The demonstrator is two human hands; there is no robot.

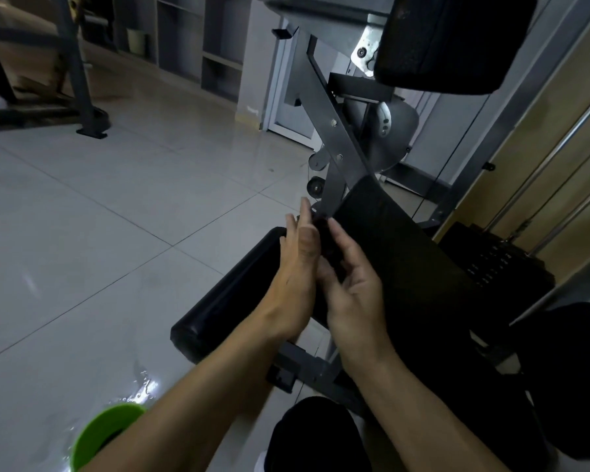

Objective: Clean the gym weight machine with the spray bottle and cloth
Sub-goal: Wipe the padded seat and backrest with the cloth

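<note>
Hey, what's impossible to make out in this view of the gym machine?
Head view:
- Dark thing between left hand and right hand: covered by fingers, blends with black pad; cloth unconfirmed.
- Green bucket: left forearm and frame edge cut it off; contents unseen.
- Weight stack markings: too small, dim.
- Spray bottle: nowhere in view.

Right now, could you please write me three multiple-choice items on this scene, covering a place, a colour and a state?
1. Where is the bucket? A) on the floor, lower left B) on the seat C) on a shelf
2. Its colour? A) red B) green C) white
3. The right hand? A) hangs free B) holds a bottle C) grips a dark cloth
Answers: 1A, it stands on the floor; 2B, its rim is bright green; 3C, its fingers curl round the cloth.
</note>
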